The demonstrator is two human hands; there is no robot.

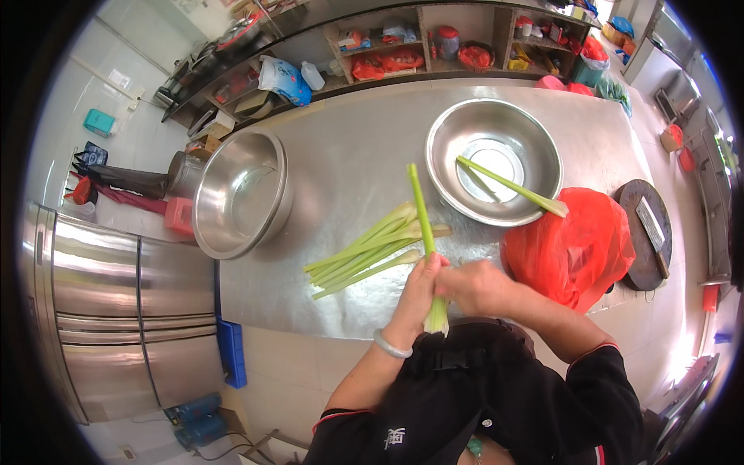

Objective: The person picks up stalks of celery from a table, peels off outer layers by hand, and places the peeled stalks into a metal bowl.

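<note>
Close to my body, my left hand (419, 290) grips a pale green celery stalk (423, 215), its wide base pointing towards me. Against the same stalk, near its lower part, is my right hand (479, 288), partly curled; what its fingertips hold cannot be seen clearly. A bunch of similar stalks (372, 244) lies on the steel table (349, 157), left of my hands. One more stalk (511, 185) leans across the rim of a steel basin (494, 104) beyond my right hand. A red plastic bag (572, 247) sits beside that basin.
Nested steel basins (241, 195) stand at the table's left end. On the right, a cleaver (650, 224) rests on a round chopping board (630, 273). Shelves (427, 72) with jars and bags run behind the table. A steel refrigerator (99, 314) stands at the left.
</note>
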